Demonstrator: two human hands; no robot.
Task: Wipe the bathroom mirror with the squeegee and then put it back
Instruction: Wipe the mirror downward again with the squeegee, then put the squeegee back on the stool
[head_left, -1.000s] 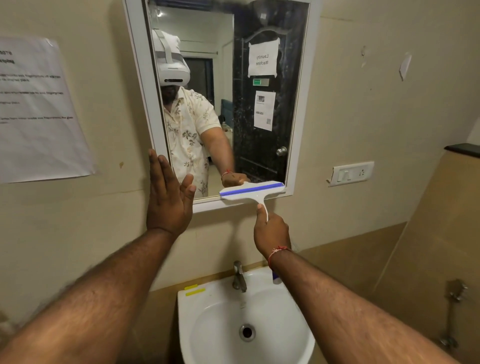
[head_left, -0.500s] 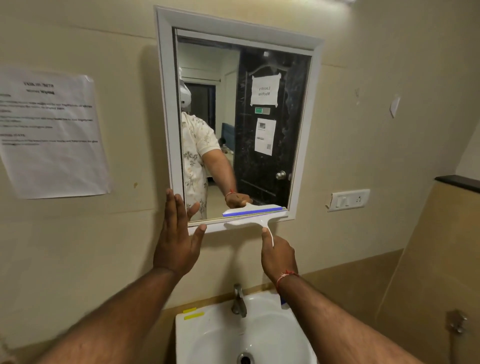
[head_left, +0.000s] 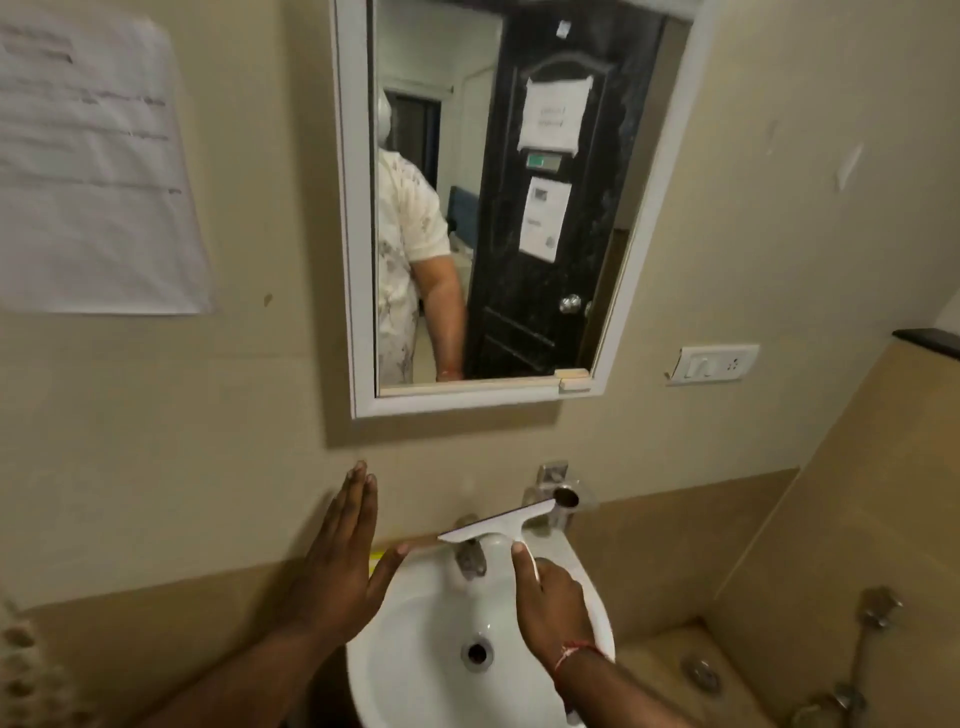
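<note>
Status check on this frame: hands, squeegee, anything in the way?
Right hand shut on squeegee, held over sink, off mirror. Left hand open, flat, empty. Tap just under the blade.

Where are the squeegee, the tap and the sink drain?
squeegee (head_left: 496, 525): head view, on its white blade bar.
tap (head_left: 470, 558): head view, on its metal spout.
sink drain (head_left: 476, 653): head view, on the dark hole.
</note>
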